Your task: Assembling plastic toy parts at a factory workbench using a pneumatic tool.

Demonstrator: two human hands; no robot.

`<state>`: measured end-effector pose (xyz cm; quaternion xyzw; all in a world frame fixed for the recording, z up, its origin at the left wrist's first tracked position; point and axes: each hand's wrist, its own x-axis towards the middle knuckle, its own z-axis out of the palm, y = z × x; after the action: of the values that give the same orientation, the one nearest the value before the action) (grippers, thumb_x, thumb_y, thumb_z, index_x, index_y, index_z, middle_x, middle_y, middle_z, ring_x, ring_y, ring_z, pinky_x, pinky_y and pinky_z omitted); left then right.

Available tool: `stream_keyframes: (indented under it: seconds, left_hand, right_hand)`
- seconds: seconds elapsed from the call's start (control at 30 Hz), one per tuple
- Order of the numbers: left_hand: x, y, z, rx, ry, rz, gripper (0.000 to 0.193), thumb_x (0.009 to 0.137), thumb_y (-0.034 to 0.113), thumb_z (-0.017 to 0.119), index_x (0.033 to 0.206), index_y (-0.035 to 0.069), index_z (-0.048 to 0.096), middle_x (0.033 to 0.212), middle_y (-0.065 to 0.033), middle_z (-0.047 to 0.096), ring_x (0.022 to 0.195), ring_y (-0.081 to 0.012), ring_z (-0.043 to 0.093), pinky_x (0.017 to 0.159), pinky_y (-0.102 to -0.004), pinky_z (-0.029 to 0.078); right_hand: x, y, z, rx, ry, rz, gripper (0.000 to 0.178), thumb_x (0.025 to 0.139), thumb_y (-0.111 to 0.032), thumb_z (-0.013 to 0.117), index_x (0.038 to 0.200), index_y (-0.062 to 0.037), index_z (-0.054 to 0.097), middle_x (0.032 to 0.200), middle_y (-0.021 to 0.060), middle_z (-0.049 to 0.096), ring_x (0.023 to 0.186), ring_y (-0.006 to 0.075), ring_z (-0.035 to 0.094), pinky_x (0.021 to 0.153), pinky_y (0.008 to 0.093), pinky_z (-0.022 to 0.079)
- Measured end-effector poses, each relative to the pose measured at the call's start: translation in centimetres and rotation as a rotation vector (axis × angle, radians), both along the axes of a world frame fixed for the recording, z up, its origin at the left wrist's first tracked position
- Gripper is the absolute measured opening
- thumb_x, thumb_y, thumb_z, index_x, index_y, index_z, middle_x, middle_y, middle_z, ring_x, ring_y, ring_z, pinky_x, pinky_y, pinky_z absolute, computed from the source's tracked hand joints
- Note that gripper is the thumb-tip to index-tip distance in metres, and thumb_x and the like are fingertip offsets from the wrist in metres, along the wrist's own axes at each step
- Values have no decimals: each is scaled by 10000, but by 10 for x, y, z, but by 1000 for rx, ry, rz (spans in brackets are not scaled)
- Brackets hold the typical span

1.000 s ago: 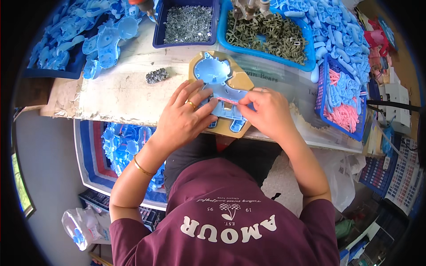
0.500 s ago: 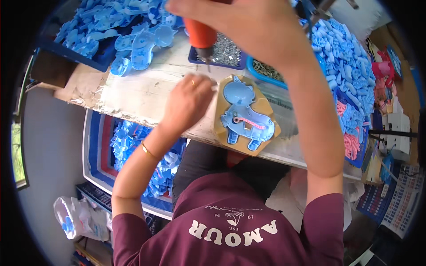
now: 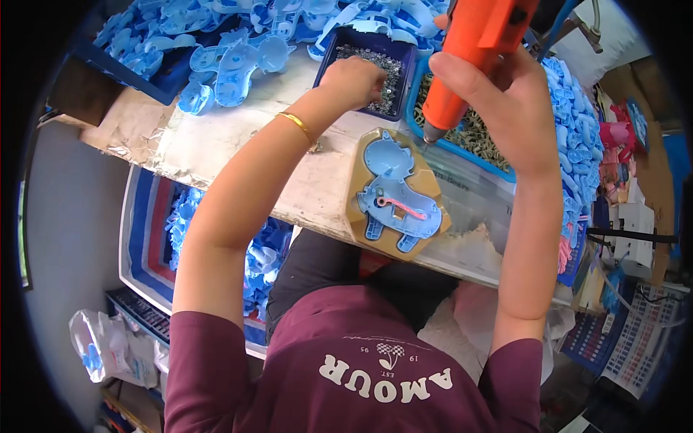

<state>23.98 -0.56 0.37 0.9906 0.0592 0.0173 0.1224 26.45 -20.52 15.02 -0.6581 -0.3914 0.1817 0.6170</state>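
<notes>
My left hand (image 3: 354, 81) reaches into a dark blue tray (image 3: 326, 63) of small metal screws (image 3: 392, 71). Its fingers are bent together at the screws, and whatever is between them is hidden. An orange electric screwdriver (image 3: 473, 54) is wrapped in my right hand (image 3: 516, 108), its tip pointing down above the near corner of a light-blue tray. Nearer to me, a blue plastic animal-shaped toy half (image 3: 404, 206) lies hollow side up in a tan fixture (image 3: 352, 209). Inside that half sits a pink strip (image 3: 404, 208) with a small round part at one end.
The light-blue tray (image 3: 498, 170) holds several brownish small parts (image 3: 469, 133). Blue toy shells (image 3: 242, 68) lie at the back left, with a pile of blue pieces (image 3: 577, 130) at the right. Below the table edge stands a striped box (image 3: 141, 238) of blue parts.
My left hand has moved from beside the fixture forward into the screw tray. My right hand has carried the screwdriver to the right, away from above the left hand.
</notes>
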Motion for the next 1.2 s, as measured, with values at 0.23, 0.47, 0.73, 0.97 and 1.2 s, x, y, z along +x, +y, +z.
stream_keyframes:
  seconds: [0.23, 0.47, 0.73, 0.97, 1.2]
  left_hand:
    - [-9, 8, -15, 238, -348, -170, 103, 908, 211, 666, 953, 120, 686, 914, -37, 723, 977, -265, 651, 841, -417, 528]
    - [-38, -22, -4, 183, -499, -255, 122, 906, 206, 662, 971, 122, 603, 836, -49, 670, 879, -274, 643, 744, -407, 527]
    - [-82, -94, -2, -149, -658, -450, 245, 857, 262, 738, 908, 95, 566, 754, -46, 590, 790, -238, 618, 692, -380, 501]
    - [-88, -110, -1, -202, -641, -405, 222, 862, 252, 742, 858, 91, 590, 743, -65, 592, 768, -261, 629, 687, -397, 505]
    - [-104, -124, -2, -400, -507, -353, 267, 865, 284, 752, 912, 65, 605, 786, -96, 619, 762, -308, 643, 702, -424, 516]
  right_hand:
    - [35, 4, -25, 379, -186, 382, 387, 870, -149, 788, 1183, -16, 605, 1001, 14, 622, 889, 101, 599, 807, 280, 504]
    - [57, 12, -51, 810, -328, 731, 334, 936, -121, 675, 1214, 15, 549, 926, 45, 642, 834, 117, 624, 761, 273, 509]
    - [-35, -28, -22, 189, 280, 54, 227, 913, -59, 650, 1117, 13, 580, 755, 24, 616, 581, 65, 569, 550, 221, 466]
    - [-41, -35, -32, 263, 261, -78, 193, 908, -55, 659, 1077, 17, 601, 764, 22, 622, 578, 64, 573, 546, 216, 469]
    - [-30, -47, -48, 234, 355, 110, 394, 808, -163, 816, 1116, 21, 653, 845, 65, 690, 700, 140, 640, 640, 298, 529]
